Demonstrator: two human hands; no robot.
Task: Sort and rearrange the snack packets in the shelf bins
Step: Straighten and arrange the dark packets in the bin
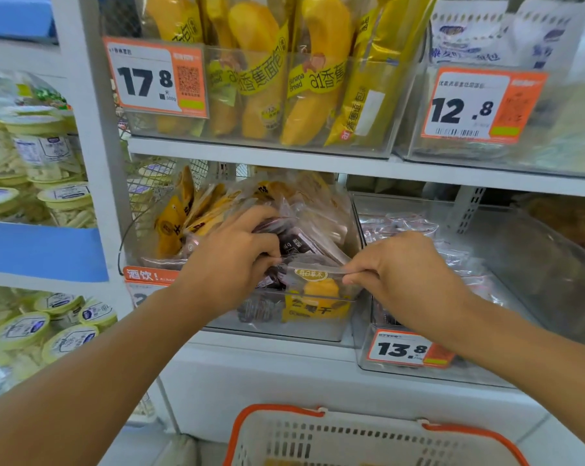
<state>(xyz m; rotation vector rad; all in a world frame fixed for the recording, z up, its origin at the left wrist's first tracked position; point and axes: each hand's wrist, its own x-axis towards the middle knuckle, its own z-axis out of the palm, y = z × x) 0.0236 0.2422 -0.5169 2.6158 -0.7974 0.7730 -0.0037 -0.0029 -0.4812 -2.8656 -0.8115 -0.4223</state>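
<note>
Risk: the yellow packet (313, 294), pinched only by its clear top seal, could slip or tear if tugged, since it sits wedged at the front edge of the clear bin (318, 331) on the middle shelf. Right hand (398, 267) grip pinches that seal at its right end. Left hand (237, 257) grip curls around dark packets (294, 245) just left of it; a careless pull could spill the pile.

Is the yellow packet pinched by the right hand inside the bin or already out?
Inside. The yellow packet stands upright behind the clear bin front wall; the right hand pinches only its top edge.
</note>
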